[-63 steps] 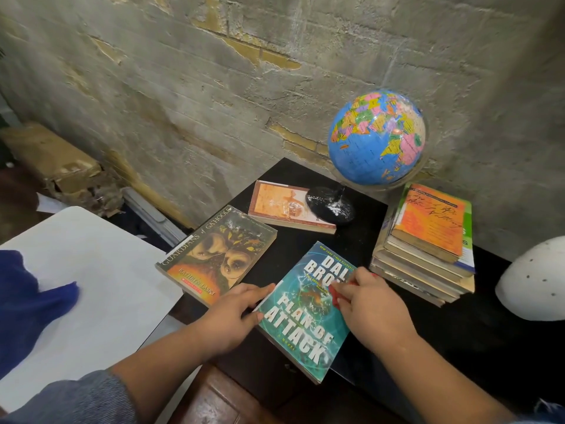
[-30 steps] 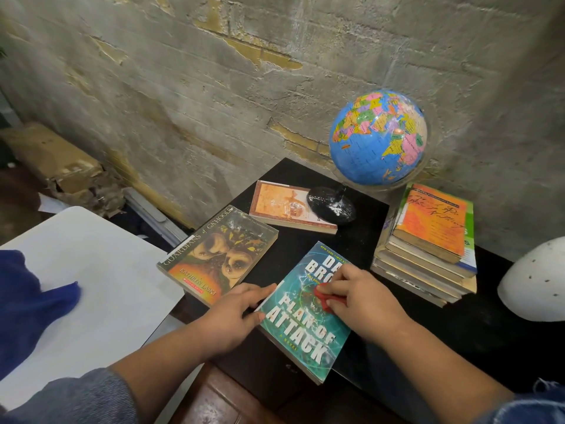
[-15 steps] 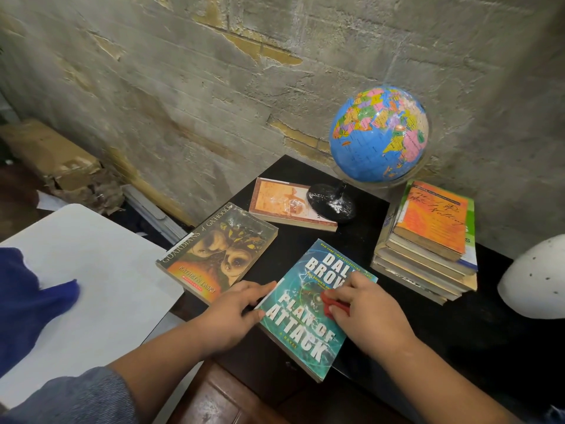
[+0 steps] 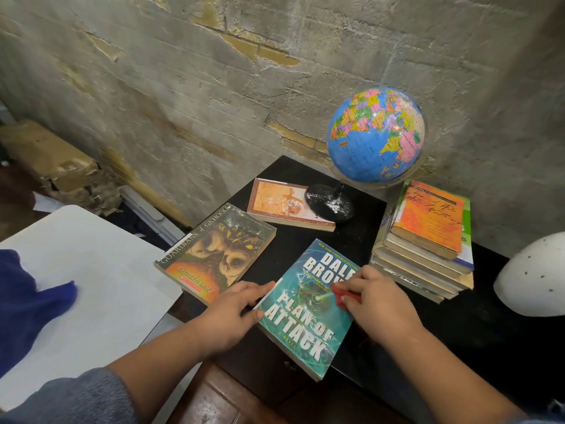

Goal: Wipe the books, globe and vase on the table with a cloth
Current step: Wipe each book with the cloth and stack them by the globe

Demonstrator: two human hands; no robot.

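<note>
A teal paperback (image 4: 305,319) lies near the front of the black table (image 4: 458,325). My right hand (image 4: 374,301) grips a small red cloth (image 4: 344,293) and presses it on the book's cover. My left hand (image 4: 232,313) rests on the book's left edge with thumb and fingers holding it still. A brown owl-cover book (image 4: 214,252) lies to the left, an orange book (image 4: 284,206) behind it. The blue globe (image 4: 376,134) stands at the back on a black base (image 4: 330,203). A white rounded vase (image 4: 535,276) sits at the right edge, partly cut off.
A stack of several books (image 4: 428,237) stands right of the globe. A rough brick wall (image 4: 214,87) runs behind the table. A white board (image 4: 79,270) with dark blue fabric (image 4: 24,295) lies to the left. Torn cardboard (image 4: 55,166) lies on the floor.
My right hand has rubbed the red cloth back and forth over the teal book's cover, ending near the middle right. My left hand has stayed on the book's left edge.
</note>
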